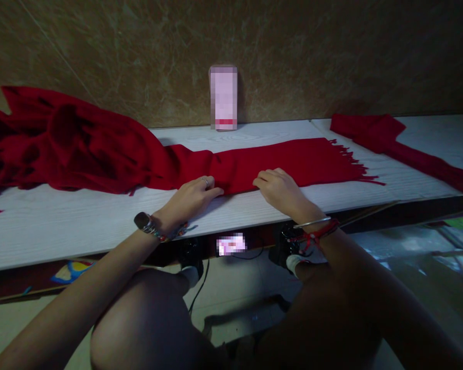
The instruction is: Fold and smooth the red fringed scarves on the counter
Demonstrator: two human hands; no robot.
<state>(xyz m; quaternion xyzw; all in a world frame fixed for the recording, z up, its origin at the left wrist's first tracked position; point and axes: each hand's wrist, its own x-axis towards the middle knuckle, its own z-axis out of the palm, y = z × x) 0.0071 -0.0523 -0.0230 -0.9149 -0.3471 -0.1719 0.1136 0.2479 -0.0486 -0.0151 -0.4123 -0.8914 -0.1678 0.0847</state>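
The scarf (235,167) is matt cloth — the tabletop (61,226) smooth and wood-grained.

the scene is dim and cool, its light source unseen. the tabletop (81,226) around the left hand (195,198) is palest; the thigh (316,318) below the right hand (278,190) sinks into shadow. folds of red cloth (100,149) left of the left hand turn nearly black. coarse pixels mask an upright panel (224,97) beyond both hands; the outer edges look stretched and soft.
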